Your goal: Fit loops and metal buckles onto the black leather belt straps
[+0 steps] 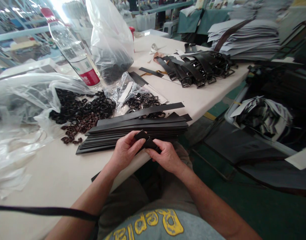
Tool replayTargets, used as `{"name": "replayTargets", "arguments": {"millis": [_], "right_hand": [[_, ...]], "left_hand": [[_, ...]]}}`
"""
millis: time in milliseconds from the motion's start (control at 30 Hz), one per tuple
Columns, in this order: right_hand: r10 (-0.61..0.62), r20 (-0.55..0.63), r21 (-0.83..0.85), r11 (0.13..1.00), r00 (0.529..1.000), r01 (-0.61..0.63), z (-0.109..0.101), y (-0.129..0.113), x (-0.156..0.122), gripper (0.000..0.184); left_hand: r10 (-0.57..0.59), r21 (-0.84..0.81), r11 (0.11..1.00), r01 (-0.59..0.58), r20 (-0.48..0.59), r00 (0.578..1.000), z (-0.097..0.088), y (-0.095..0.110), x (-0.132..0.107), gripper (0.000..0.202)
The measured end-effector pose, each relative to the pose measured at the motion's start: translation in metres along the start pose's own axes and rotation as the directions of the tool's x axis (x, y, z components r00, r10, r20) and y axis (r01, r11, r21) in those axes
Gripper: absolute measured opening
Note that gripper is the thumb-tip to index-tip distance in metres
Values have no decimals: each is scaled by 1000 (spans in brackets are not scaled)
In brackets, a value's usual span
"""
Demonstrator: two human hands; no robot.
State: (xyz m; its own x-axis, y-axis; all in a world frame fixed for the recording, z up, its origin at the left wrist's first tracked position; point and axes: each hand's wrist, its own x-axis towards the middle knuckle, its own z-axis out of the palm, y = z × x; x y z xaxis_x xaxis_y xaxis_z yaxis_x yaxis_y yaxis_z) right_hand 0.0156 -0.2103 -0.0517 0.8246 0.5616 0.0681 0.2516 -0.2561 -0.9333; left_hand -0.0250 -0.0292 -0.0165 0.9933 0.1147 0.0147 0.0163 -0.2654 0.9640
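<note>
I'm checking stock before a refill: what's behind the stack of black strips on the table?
Behind the stack of black strips lie black loops, brown loops and a pile of small shiny dark pieces. The top strip covers part of that pile, so pieces there cannot be seen.

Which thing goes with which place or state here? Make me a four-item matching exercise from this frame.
Things
1. Bottle
2. Small brown loops
3. Stack of black strips
4. Left hand and right hand

Places or states
A. Heaped beside black loops
B. Gripping a black strap
C. Topped with a red cap
D. Lying in layers just beyond the person's fingers

Right pairs: 1-C, 2-A, 3-D, 4-B
</note>
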Motion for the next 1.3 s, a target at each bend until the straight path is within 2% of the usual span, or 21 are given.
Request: {"name": "replayTargets", "arguments": {"millis": [500,1300], "right_hand": [[-7,-12,-6,1000,1000,6,1,0,-1,23],[4,-11,-9,1000,1000,-4,1,1,-1,24]], "left_hand": [[-7,-14,1000,7,6,1000,1,-4,1,32],[-8,19,1000,8,5,1000,0,2,0,32]]}}
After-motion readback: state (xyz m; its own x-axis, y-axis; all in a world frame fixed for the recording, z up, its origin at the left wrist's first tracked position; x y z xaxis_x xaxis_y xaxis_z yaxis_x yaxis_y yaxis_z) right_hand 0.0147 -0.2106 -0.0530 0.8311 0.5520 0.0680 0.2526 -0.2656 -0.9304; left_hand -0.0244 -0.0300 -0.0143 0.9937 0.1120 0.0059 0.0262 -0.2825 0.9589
